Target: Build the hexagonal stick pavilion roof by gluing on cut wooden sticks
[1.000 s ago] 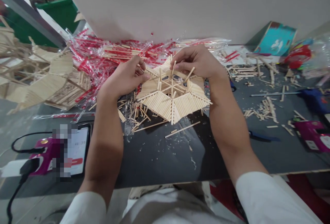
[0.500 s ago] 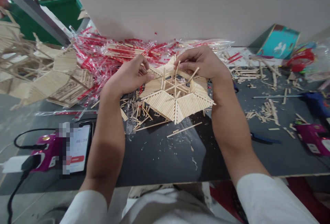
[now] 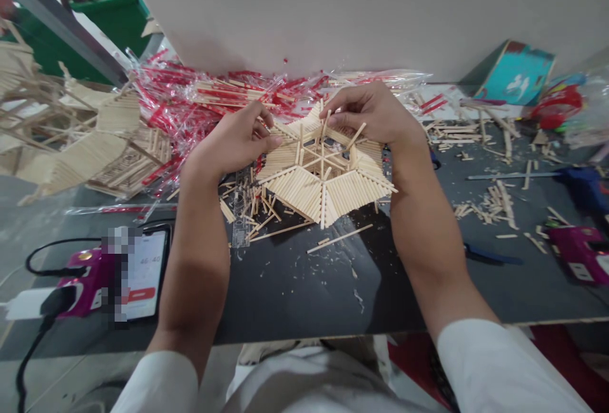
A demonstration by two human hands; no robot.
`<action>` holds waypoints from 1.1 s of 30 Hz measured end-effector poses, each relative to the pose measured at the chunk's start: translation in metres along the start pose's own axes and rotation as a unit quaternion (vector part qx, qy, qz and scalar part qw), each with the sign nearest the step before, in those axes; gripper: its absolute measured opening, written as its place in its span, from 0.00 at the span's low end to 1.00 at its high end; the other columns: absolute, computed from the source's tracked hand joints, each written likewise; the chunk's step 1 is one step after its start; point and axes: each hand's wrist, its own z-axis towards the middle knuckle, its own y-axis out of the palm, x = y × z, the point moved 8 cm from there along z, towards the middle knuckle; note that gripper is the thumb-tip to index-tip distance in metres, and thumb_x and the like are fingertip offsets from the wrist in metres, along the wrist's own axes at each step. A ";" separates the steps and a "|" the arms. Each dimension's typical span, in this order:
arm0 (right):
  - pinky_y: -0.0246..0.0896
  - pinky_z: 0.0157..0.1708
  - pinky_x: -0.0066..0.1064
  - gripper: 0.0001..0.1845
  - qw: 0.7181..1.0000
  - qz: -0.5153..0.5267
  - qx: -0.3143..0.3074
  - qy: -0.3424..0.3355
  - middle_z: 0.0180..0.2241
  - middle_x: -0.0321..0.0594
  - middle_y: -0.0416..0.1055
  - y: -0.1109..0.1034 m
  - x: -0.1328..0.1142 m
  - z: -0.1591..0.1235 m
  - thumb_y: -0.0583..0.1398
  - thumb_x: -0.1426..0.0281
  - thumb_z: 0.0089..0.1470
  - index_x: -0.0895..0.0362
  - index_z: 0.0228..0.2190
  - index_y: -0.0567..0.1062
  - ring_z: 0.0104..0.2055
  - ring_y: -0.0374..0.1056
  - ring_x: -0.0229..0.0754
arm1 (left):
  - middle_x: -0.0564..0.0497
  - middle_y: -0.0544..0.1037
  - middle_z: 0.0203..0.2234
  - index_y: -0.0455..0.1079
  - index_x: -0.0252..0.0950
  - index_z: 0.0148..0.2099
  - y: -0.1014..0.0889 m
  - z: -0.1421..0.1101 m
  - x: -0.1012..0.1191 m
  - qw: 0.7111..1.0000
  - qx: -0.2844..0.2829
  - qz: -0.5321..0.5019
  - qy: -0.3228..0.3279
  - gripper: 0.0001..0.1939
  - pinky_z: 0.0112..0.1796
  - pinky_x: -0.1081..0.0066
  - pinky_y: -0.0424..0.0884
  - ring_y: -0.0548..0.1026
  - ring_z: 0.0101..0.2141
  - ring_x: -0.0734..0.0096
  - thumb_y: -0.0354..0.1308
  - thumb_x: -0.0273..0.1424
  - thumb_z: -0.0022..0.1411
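Showing "46:40", phone (image 3: 148, 273) beside left hand (image 3: 233, 143).

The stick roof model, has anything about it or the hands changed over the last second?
Hardly anything. The right hand keeps pinching a short upright stick at the hexagonal stick roof model, and the left hand still steadies its left edge. Only the camera view shifted slightly; the phone stayed put.
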 end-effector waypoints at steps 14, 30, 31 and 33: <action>0.64 0.31 0.38 0.09 1.000 0.000 0.005 0.004 0.32 0.38 0.80 -0.001 0.000 0.002 0.76 0.60 0.51 0.48 0.32 0.86 0.32 0.70 0.44 | 0.51 0.79 0.32 0.74 0.39 0.51 0.001 0.001 -0.007 1.000 -0.008 -0.005 0.002 0.17 0.38 0.65 0.74 0.79 0.36 0.62 0.69 0.34 0.61; 0.63 0.32 0.37 0.14 0.999 -0.039 0.023 -0.025 0.32 0.37 0.81 -0.003 -0.007 0.001 0.76 0.51 0.51 0.46 0.32 0.86 0.34 0.70 0.44 | 0.51 0.79 0.32 0.70 0.38 0.46 0.000 0.002 -0.003 1.000 0.000 0.002 0.031 0.13 0.35 0.66 0.70 0.78 0.34 0.66 0.68 0.35 0.62; 0.63 0.31 0.38 0.15 0.999 -0.041 0.026 -0.020 0.32 0.37 0.81 -0.003 -0.007 0.001 0.76 0.50 0.50 0.46 0.32 0.85 0.34 0.70 0.45 | 0.51 0.79 0.32 0.70 0.38 0.46 0.000 0.001 -0.003 1.000 -0.001 0.004 0.030 0.13 0.35 0.66 0.70 0.78 0.34 0.66 0.68 0.34 0.62; 0.63 0.30 0.39 0.16 0.999 -0.044 0.030 -0.006 0.32 0.37 0.80 -0.004 -0.006 0.001 0.76 0.49 0.49 0.45 0.31 0.85 0.34 0.70 0.46 | 0.51 0.79 0.32 0.70 0.38 0.46 0.000 0.001 -0.003 1.000 -0.001 0.011 0.022 0.14 0.35 0.66 0.70 0.78 0.34 0.65 0.68 0.34 0.61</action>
